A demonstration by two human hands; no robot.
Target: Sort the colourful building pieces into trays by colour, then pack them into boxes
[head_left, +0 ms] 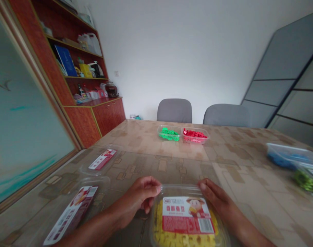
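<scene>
A clear plastic box (179, 187) stands on the table right in front of me, its lid on. Its lid carries a red and white label (182, 223) with a cartoon figure, and yellow pieces (158, 233) show through the plastic. With thumb and forefinger, my left hand (142, 195) pinches the box's far left corner. My right hand (219, 199) grips the far right corner, its thumb at the rim and the other fingers partly hidden. Whether the lid is fully pressed down I cannot tell.
Two loose clear lids (103, 159) (71, 216) lie at left. Open boxes of green pieces (169, 134) and red pieces (194, 135) stand farther back. At right are boxes with blue pieces (282, 159) and light green pieces (305, 181). Grey chairs (174, 109) line the far edge.
</scene>
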